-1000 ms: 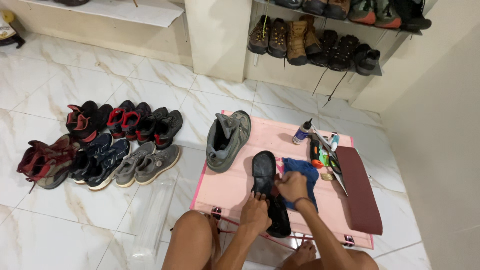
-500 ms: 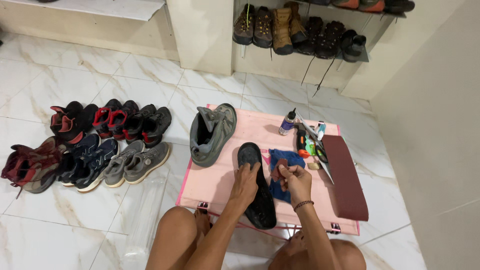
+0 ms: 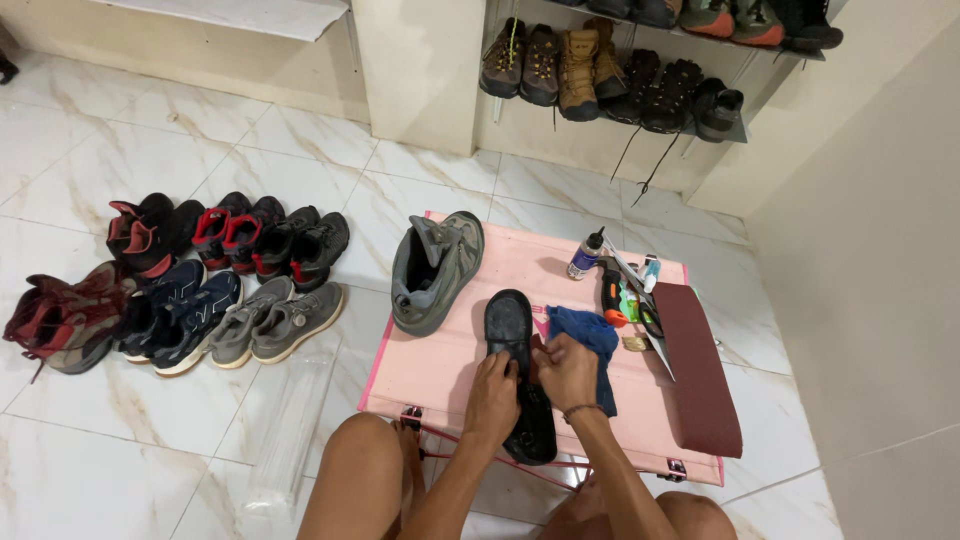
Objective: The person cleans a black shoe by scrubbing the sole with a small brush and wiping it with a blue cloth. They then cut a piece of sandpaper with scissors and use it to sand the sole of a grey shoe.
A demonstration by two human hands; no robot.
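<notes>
A black insole [image 3: 518,372] lies lengthwise on the pink mat [image 3: 440,365], its rounded toe end pointing away from the person and its heel end near the mat's front edge. Both hands are on its middle part. The left hand [image 3: 493,398] is closed over the left edge of the insole, fingers curled on top of it. The right hand [image 3: 568,372] presses on the right edge, just beside the left hand, and it seems to pinch a corner of the blue cloth [image 3: 590,340] against the insole; how tightly the fingers close there I cannot tell.

The blue cloth lies crumpled right of the insole, touching it. Left of the insole, a little apart, a grey-green shoe [image 3: 436,270] lies on the mat with its opening turned to the person. Behind the cloth stand a small bottle [image 3: 586,255] with a dark cap and some tools with orange and green handles [image 3: 625,295]. A long dark red strip [image 3: 697,370] lies along the right side of the mat.

On the tiled floor [image 3: 120,420], left of the mat and well apart from the hands, several pairs of shoes [image 3: 200,290] are in rows. More shoes stand on a shelf [image 3: 620,85] at the wall. The person's bare knees are at the lower edge.
</notes>
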